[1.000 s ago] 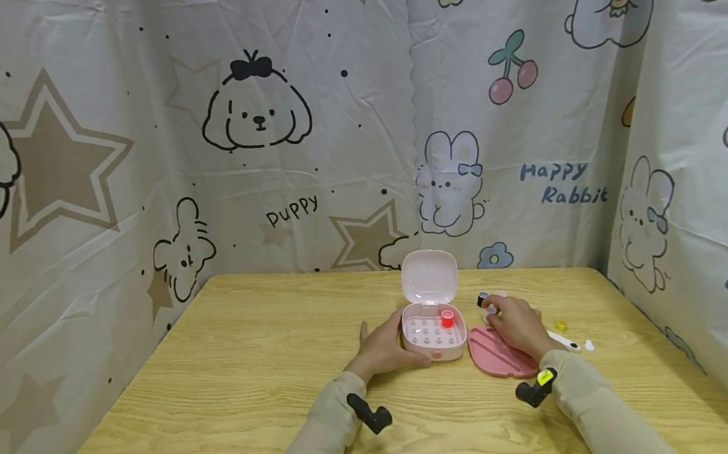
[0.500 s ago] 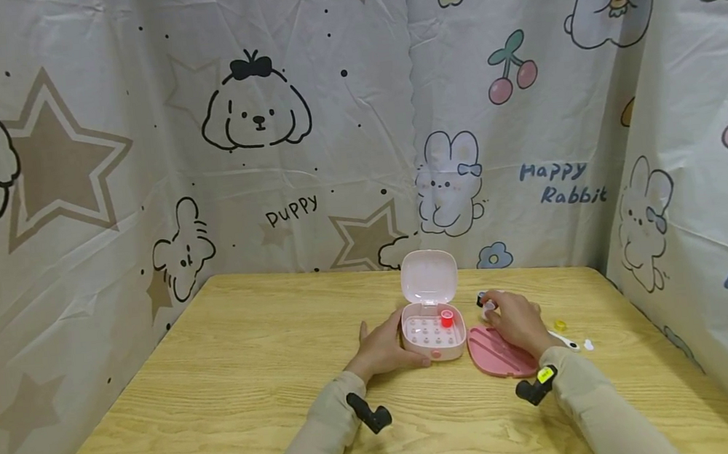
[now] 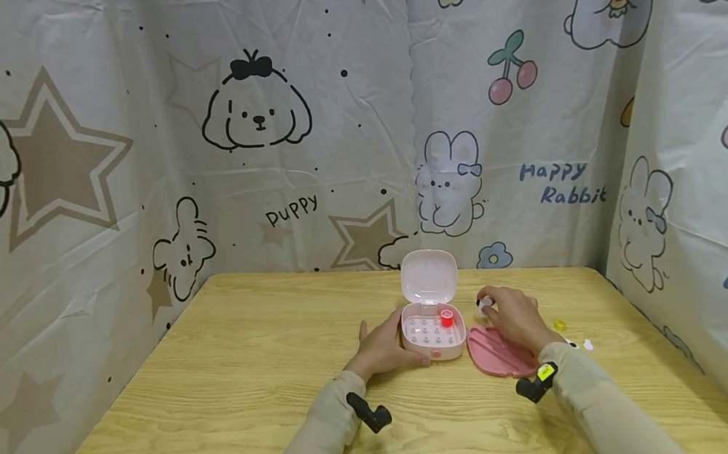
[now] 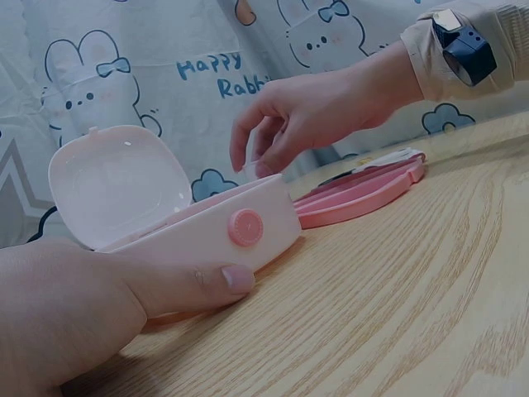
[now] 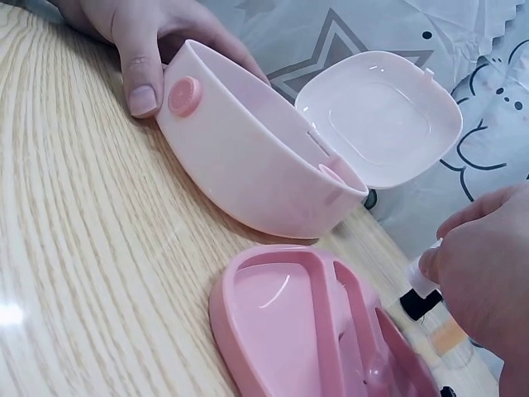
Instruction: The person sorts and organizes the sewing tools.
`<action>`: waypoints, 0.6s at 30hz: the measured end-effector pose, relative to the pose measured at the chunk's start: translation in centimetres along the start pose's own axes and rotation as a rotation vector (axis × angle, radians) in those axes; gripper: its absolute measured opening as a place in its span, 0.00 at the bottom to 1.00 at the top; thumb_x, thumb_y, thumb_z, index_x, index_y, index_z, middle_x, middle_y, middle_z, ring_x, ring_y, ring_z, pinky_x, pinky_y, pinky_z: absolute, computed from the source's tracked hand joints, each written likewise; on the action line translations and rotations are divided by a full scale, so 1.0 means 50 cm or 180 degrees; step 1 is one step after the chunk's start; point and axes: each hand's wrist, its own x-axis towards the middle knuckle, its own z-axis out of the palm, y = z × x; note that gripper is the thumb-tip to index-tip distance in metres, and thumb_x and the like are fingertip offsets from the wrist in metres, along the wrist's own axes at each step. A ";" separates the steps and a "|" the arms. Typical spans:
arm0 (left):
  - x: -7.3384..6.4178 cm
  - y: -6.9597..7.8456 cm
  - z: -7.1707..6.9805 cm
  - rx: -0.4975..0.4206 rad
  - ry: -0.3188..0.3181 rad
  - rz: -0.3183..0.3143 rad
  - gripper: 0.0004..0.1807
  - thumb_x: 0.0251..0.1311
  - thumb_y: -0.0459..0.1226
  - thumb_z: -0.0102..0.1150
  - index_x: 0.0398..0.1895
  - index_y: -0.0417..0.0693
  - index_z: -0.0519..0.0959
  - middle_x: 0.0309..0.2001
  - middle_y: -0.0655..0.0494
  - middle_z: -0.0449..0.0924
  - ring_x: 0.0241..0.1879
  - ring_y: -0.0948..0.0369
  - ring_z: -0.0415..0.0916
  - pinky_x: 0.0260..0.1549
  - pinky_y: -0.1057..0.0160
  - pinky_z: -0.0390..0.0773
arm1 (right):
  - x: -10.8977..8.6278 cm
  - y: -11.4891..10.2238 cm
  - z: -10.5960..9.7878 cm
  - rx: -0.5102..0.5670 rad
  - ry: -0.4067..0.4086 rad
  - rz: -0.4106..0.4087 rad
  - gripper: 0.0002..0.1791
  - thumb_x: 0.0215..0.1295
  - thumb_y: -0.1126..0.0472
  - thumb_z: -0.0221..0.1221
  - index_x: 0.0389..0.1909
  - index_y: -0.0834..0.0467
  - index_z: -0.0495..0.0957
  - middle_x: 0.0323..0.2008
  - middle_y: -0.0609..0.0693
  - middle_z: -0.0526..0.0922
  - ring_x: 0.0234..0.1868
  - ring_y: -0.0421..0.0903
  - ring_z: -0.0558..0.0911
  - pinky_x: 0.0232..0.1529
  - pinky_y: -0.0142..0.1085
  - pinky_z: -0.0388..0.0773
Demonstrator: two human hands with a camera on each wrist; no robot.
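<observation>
A small pale pink box stands on the table with its lid raised. My left hand grips its left side, the thumb along the front near a round pink button. Inside, small pegs cover the floor, and a red cylinder stands at the back right. To the right of the box, my right hand pinches a small white cylindrical piece between thumb and fingers. A black piece shows just below it in the right wrist view.
A darker pink tray with molded compartments lies right of the box, under my right wrist. Farther right are a yellow ring-like piece and a small white piece. A printed curtain hangs behind the table.
My right hand has shifted slightly left, now with its fingers on the small white piece and covering most of the black one. The left hand and box have stayed in place.
</observation>
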 end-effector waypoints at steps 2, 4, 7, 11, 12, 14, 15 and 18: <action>0.000 0.001 0.000 -0.0014 0.0008 0.0000 0.65 0.38 0.58 0.85 0.81 0.57 0.59 0.74 0.58 0.68 0.72 0.51 0.65 0.70 0.32 0.26 | 0.000 -0.002 -0.003 0.0000 0.0001 -0.0004 0.13 0.70 0.64 0.65 0.54 0.58 0.83 0.48 0.58 0.86 0.51 0.62 0.82 0.49 0.61 0.67; -0.001 0.002 0.000 -0.0033 0.0006 -0.0008 0.65 0.38 0.58 0.85 0.81 0.57 0.59 0.75 0.59 0.68 0.72 0.51 0.65 0.70 0.32 0.26 | 0.000 -0.002 -0.006 -0.0006 0.0012 -0.0019 0.13 0.71 0.64 0.65 0.54 0.58 0.82 0.48 0.58 0.86 0.51 0.61 0.82 0.49 0.61 0.67; -0.001 0.001 0.001 -0.0050 0.0007 -0.0014 0.65 0.38 0.58 0.85 0.81 0.57 0.59 0.75 0.59 0.68 0.72 0.52 0.65 0.70 0.32 0.26 | 0.000 -0.004 -0.011 -0.0030 0.0037 -0.0045 0.13 0.70 0.64 0.65 0.54 0.58 0.82 0.48 0.58 0.86 0.50 0.61 0.82 0.50 0.61 0.67; 0.000 0.002 0.001 -0.0042 0.0008 -0.0006 0.65 0.38 0.58 0.85 0.81 0.57 0.59 0.74 0.60 0.68 0.72 0.52 0.65 0.70 0.32 0.26 | 0.000 -0.007 -0.015 -0.0058 0.0047 -0.0042 0.14 0.70 0.64 0.66 0.55 0.59 0.82 0.47 0.59 0.86 0.50 0.61 0.82 0.49 0.62 0.67; 0.000 0.002 0.001 -0.0041 0.0008 -0.0004 0.65 0.38 0.58 0.85 0.81 0.58 0.59 0.74 0.60 0.68 0.72 0.52 0.66 0.70 0.32 0.26 | 0.000 -0.008 -0.016 -0.0061 0.0044 -0.0036 0.14 0.70 0.64 0.66 0.55 0.59 0.82 0.47 0.59 0.86 0.50 0.61 0.82 0.49 0.61 0.67; 0.000 0.002 0.001 -0.0028 0.0008 -0.0005 0.65 0.38 0.58 0.85 0.81 0.58 0.59 0.74 0.60 0.68 0.72 0.52 0.66 0.70 0.32 0.26 | -0.001 -0.010 -0.017 -0.0066 0.0038 -0.0033 0.15 0.70 0.63 0.66 0.55 0.59 0.82 0.47 0.59 0.86 0.50 0.61 0.82 0.49 0.61 0.67; 0.000 0.002 0.001 -0.0021 0.0006 -0.0005 0.65 0.38 0.58 0.85 0.81 0.58 0.59 0.74 0.60 0.68 0.72 0.52 0.66 0.70 0.32 0.26 | 0.000 -0.011 -0.017 -0.0070 0.0037 -0.0024 0.15 0.70 0.63 0.67 0.55 0.59 0.82 0.47 0.58 0.86 0.50 0.61 0.82 0.49 0.61 0.67; 0.000 0.002 -0.001 -0.0008 -0.0001 -0.0014 0.65 0.39 0.58 0.85 0.81 0.56 0.59 0.75 0.59 0.68 0.72 0.52 0.66 0.70 0.32 0.26 | 0.001 -0.016 -0.018 -0.0070 0.0049 -0.0043 0.16 0.69 0.63 0.67 0.56 0.59 0.82 0.48 0.58 0.86 0.51 0.61 0.82 0.51 0.63 0.67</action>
